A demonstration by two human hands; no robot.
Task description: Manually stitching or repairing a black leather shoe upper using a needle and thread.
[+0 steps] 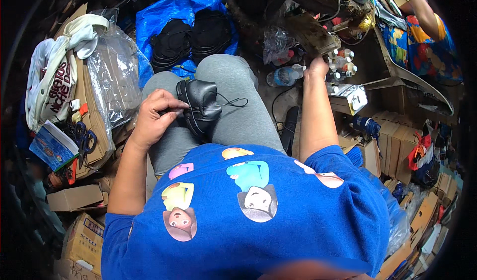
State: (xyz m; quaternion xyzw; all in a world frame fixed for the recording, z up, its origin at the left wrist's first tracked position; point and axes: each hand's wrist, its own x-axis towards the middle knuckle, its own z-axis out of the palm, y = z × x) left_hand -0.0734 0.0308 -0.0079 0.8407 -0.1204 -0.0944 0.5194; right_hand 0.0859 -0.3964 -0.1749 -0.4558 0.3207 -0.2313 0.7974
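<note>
On my grey-trousered lap rests a black leather shoe (199,99). A thin dark cord (232,102) loops out from its right side. My left hand (158,112) pinches at the shoe's left edge, thumb and forefinger together; whether they also grip the cord is too small to make out. My right arm stretches forward to the right, and my right hand (316,69) is among plastic bottles (341,64) and under a dirty brownish piece (312,34). Its fingers are hidden from view.
Black shaped pieces (191,37) lie on a blue plastic sheet (151,13) ahead. Scissors (85,138), a booklet (53,145), a cloth bag (52,76) and cardboard crowd my left. Rightward are a rectangular tin (349,99), cardboard pieces (392,143) and another person's arm (426,12).
</note>
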